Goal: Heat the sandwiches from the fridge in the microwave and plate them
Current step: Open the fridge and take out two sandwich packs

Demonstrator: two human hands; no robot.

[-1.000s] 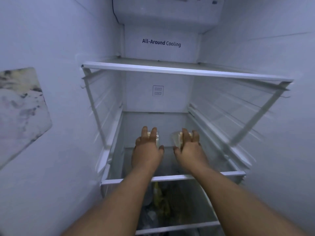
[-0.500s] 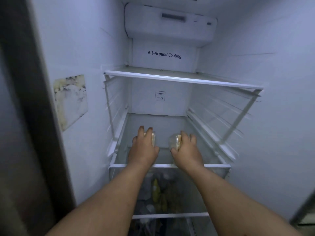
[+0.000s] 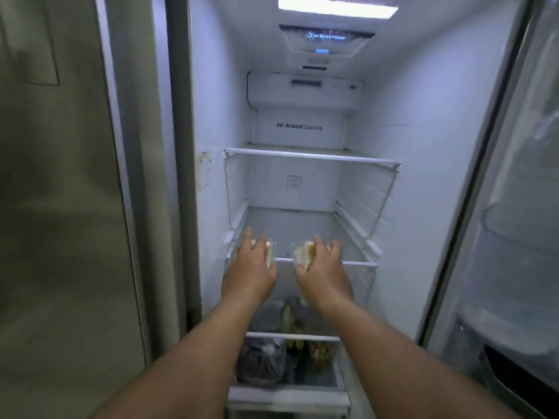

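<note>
Both my hands reach into the open fridge at the front edge of the middle glass shelf (image 3: 360, 263). My left hand (image 3: 249, 267) grips a pale sandwich (image 3: 269, 252) in clear wrap, fingers over its top. My right hand (image 3: 325, 270) grips a second wrapped sandwich (image 3: 302, 254) the same way. The two sandwiches are side by side, a small gap between them, at the shelf's front rim. My fingers hide most of each one.
An upper glass shelf (image 3: 311, 155) sits above. Below my hands are drawers with dark bags and yellow produce (image 3: 287, 340). The open fridge door (image 3: 514, 237) stands at the right, the closed freezer door (image 3: 60, 207) at the left.
My hands have drawn back from deep on the shelf to its front rim, each holding a sandwich. My head has pulled back, so more of the fridge shows.
</note>
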